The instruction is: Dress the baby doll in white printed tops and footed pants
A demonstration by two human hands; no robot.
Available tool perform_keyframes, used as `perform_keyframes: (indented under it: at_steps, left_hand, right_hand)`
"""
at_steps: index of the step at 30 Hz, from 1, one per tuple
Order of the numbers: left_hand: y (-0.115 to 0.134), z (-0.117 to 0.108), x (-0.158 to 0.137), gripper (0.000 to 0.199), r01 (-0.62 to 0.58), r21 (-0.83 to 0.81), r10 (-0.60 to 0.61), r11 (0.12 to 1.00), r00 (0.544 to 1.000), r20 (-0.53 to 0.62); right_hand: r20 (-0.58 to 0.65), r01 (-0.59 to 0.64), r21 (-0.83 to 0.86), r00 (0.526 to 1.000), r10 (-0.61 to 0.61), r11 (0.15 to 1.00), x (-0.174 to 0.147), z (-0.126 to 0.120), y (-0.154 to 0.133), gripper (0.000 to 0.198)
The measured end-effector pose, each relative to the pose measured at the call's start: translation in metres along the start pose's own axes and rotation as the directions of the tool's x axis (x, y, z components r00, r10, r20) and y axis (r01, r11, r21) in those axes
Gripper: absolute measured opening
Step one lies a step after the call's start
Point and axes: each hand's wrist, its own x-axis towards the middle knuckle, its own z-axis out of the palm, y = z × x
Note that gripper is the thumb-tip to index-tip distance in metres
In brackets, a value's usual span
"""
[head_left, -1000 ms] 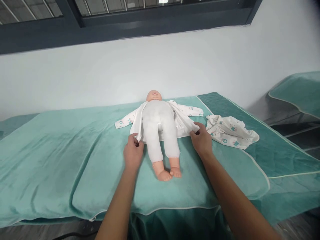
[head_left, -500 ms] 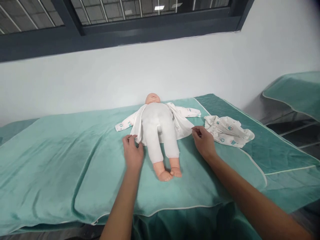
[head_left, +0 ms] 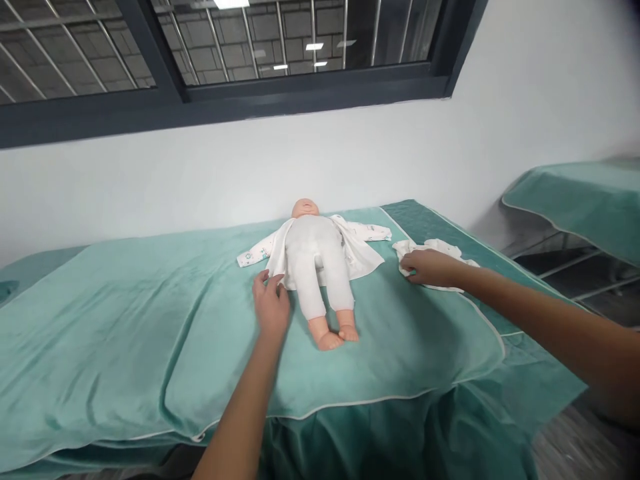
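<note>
Head view: a doll lies on its back on a pale green mat spread over a bed, with its head toward the wall and its bare feet pointing at the wearer. Its torso and legs are white. A white jacket with printed sleeves lies open under and around the doll, one sleeve stretched out on each side and the front flaps spread apart, so the doll's middle is uncovered.

The person's left hand is beside the doll's legs, on the viewer's left, at the lower edge of the nearer flap; its fingers are loosely bent and slightly parted, released rather than clenched, with the fingertips at the cloth. The person's right hand is well apart from the doll, on the viewer's right, over a crumpled white garment. Its fingers curl down at the cloth, but whether they are grasping it cannot be told, since the back of the hand hides the contact.

Beyond the doll's head, above the wall, is a dark-framed window with metal bars. Far to the doll's right, as viewed, stands another green-covered bed.
</note>
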Motion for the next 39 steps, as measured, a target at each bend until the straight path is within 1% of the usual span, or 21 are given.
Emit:
perform_keyframes:
  at_steps: [1,3,5,7,8,9,10,11,13,15,17,20,22,24,26,29,31,34,36,37,39]
  left_hand:
    - [0.002,-0.004,-0.002,0.028,-0.001,-0.034,0.001,0.999,1.000,0.010]
    - [0.013,-0.015,-0.004,0.027,0.006,-0.132,0.004,0.991,0.997,0.074]
    - [0.036,-0.029,-0.002,0.028,0.059,-0.270,-0.006,0.961,0.981,0.192]
    - [0.069,-0.045,0.003,0.033,0.171,-0.420,-0.017,0.891,0.938,0.345]
    - [0.087,-0.054,0.007,0.036,0.186,-0.484,0.032,0.855,0.912,0.408]
    - [0.105,-0.064,0.012,0.038,0.171,-0.534,0.099,0.828,0.892,0.440]
    - [0.123,-0.073,0.017,0.039,0.144,-0.566,0.152,0.812,0.884,0.443]
    - [0.138,-0.083,0.022,0.036,0.113,-0.580,0.192,0.807,0.879,0.437]
    - [0.159,-0.102,0.032,0.024,0.096,-0.590,0.214,0.801,0.876,0.433]
    - [0.171,-0.120,0.041,0.024,0.121,-0.633,0.187,0.764,0.898,0.398]
    - [0.176,-0.138,0.049,0.027,0.170,-0.698,0.138,0.696,0.922,0.362]
    - [0.179,-0.161,0.061,0.028,0.206,-0.772,0.094,0.601,0.941,0.324]
    - [0.179,-0.172,0.068,0.029,0.195,-0.799,0.089,0.568,0.951,0.296]
    - [0.178,-0.180,0.073,0.030,0.177,-0.814,0.090,0.554,0.959,0.269]
    - [0.175,-0.184,0.077,0.031,0.166,-0.815,0.089,0.555,0.962,0.257]
    - [0.173,-0.188,0.078,0.028,0.175,-0.793,0.087,0.583,0.957,0.275]
    - [0.177,-0.189,0.076,0.025,0.189,-0.777,0.085,0.601,0.951,0.298]
    - [0.188,-0.190,0.074,0.020,0.207,-0.764,0.099,0.611,0.938,0.333]
    - [0.193,-0.189,0.074,0.020,0.214,-0.763,0.122,0.610,0.926,0.357]
    - [0.194,-0.190,0.075,0.021,0.223,-0.758,0.136,0.613,0.916,0.379]
    - [0.192,-0.190,0.078,0.024,0.262,-0.725,0.168,0.637,0.871,0.462]
  right_hand:
    - [0.066,0.025,0.009,0.998,-0.025,1.000,-0.002,-0.005,-0.009,0.026]
    - [0.250,0.127,0.012,0.960,-0.126,0.992,-0.007,-0.016,-0.032,0.025]
    - [0.291,0.178,0.038,0.939,-0.181,0.983,-0.013,-0.028,-0.065,0.026]
    - [0.267,0.249,0.099,0.926,-0.267,0.963,-0.017,-0.042,-0.104,0.029]
    - [0.249,0.285,0.153,0.915,-0.316,0.946,-0.019,-0.050,-0.126,0.030]
    - [0.222,0.311,0.213,0.908,-0.356,0.926,-0.020,-0.058,-0.147,0.030]
    - [0.207,0.331,0.268,0.897,-0.389,0.905,-0.021,-0.066,-0.166,0.030]
    - [0.187,0.339,0.322,0.893,-0.410,0.884,-0.021,-0.074,-0.183,0.029]
    - [0.127,0.349,0.435,0.889,-0.441,0.830,-0.022,-0.092,-0.210,0.027]
    - [0.068,0.358,0.542,0.883,-0.465,0.760,-0.022,-0.109,-0.225,0.027]
    - [0.071,0.340,0.629,0.870,-0.487,0.699,-0.023,-0.123,-0.233,0.032]
    - [0.141,0.265,0.736,0.840,-0.524,0.623,-0.027,-0.136,-0.241,0.038]
    - [0.141,0.230,0.795,0.830,-0.539,0.562,-0.030,-0.139,-0.246,0.038]
    - [0.117,0.214,0.831,0.836,-0.537,0.514,-0.031,-0.138,-0.250,0.036]
    - [0.106,0.209,0.839,0.843,-0.527,0.503,-0.030,-0.135,-0.251,0.034]
    - [0.125,0.208,0.823,0.842,-0.525,0.528,-0.028,-0.128,-0.250,0.029]
    - [0.133,0.211,0.819,0.835,-0.534,0.533,-0.029,-0.123,-0.249,0.025]
    - [0.139,0.218,0.827,0.814,-0.564,0.518,-0.030,-0.120,-0.252,0.026]
    - [0.118,0.233,0.842,0.800,-0.588,0.486,-0.030,-0.119,-0.255,0.029]
    - [0.088,0.244,0.854,0.802,-0.590,0.460,-0.029,-0.119,-0.255,0.030]
    - [0.007,0.262,0.879,0.828,-0.561,0.398,-0.025,-0.118,-0.254,0.034]
